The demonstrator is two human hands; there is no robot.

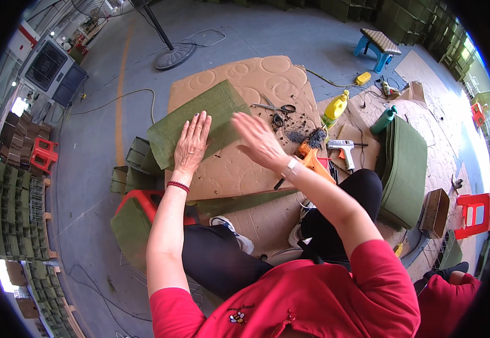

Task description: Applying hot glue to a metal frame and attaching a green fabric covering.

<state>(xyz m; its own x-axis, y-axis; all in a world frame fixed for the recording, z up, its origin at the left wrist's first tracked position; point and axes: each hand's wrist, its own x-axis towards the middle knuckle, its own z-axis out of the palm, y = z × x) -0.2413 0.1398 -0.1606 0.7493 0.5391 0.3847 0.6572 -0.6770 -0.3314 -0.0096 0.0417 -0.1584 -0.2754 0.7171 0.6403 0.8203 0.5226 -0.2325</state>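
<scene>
A green felt-like panel [214,104] lies at a slant on the cardboard-topped work surface [267,70] before me. My left hand [192,141] rests flat on it, fingers stretched out and nothing held. Over the panel's right edge is my right hand [260,141], slightly blurred, fingers extended and empty; whether it touches the panel I cannot tell. Dark-handled scissors [278,107] lie beyond it among dark scraps. To its right are an orange glue gun [311,158] with dark residue around its tip and a white glue gun [343,147].
A yellow bottle [335,108] and a green bottle [384,120] stand right of the surface, near stacked green panels [405,169]. Green boxes [135,166] sit at its left, by a red stool [149,200]. Cables cross the floor near a fan base [175,56]. Another person's red sleeve [453,293] shows lower right.
</scene>
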